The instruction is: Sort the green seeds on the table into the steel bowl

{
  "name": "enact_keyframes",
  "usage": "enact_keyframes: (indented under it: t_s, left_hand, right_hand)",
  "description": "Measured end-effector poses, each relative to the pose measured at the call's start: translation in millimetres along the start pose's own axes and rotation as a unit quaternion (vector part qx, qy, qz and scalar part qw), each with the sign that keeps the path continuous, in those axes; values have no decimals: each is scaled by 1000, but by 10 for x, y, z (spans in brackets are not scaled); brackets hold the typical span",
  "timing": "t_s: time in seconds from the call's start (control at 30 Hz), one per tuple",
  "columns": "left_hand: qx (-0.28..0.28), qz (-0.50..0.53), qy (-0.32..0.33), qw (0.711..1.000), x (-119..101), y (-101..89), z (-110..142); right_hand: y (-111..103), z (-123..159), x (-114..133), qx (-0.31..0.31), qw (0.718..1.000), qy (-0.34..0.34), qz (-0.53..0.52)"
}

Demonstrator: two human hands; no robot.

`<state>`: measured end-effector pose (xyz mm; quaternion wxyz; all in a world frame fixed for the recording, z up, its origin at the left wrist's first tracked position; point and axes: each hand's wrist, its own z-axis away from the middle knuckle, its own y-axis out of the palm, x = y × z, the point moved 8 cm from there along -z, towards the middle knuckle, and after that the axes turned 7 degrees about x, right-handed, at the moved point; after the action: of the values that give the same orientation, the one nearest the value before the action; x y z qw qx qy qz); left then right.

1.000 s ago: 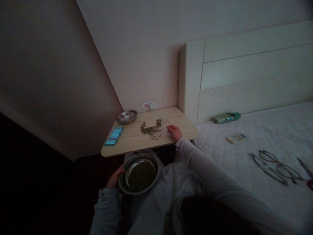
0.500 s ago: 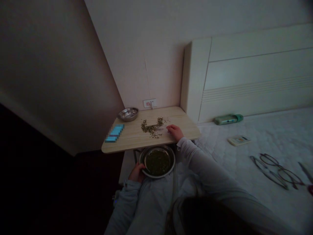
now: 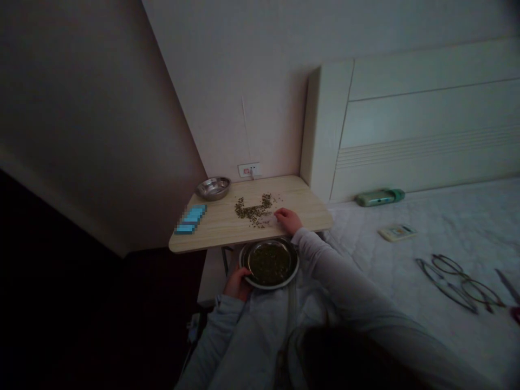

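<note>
My left hand [image 3: 239, 283] grips the left rim of a round metal bowl [image 3: 295, 269], held just below the near edge of the small wooden table [image 3: 215, 230]. Dark green bits [image 3: 270, 262] cover the bottom of this bowl. Over the tabletop, my right hand [image 3: 287, 220] has its fingers pinched together at the right side of a scattered patch of small greenish-brown grains [image 3: 254, 211]. Whatever lies between those fingertips is too small to make out. The grains form a rough U shape.
An empty-looking metal bowl [image 3: 213, 188] stands at the table's back left, with a pixelated blue phone-like object [image 3: 190, 219] before it. On the white bed [image 3: 365, 260] lie a green bottle [image 3: 378, 197], a remote control [image 3: 397, 232] and eyeglasses [image 3: 463, 281]. A wall socket [image 3: 248, 170] is behind the table.
My left hand and the bowl have shifted slightly right and up, toward the table edge. My right hand has moved a little left, closer to the grains.
</note>
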<state>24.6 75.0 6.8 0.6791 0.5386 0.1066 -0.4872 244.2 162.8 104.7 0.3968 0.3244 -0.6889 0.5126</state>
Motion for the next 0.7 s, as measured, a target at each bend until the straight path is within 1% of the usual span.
enact_keyframes:
  t_s: [0.1,0.2,0.33,0.5,0.7]
  left_hand:
    - [-4,5,27,1000,-19,-14,-2]
    - [-9,1,43,999,-36,-45,13]
    - [-12,-17,43,999,-48,-57,40]
    - [-5,-26,54,998,-61,-49,40]
    - [-3,-26,72,997,-71,-46,32]
  right_hand:
    - [5,13,26,7,1000,0,4]
    - [13,21,39,20,1000,5,-15]
    - [0,22,21,20,999,19,-35]
    - [3,16,16,9,1000,4,-21]
    - [19,18,21,19,1000,7,-7]
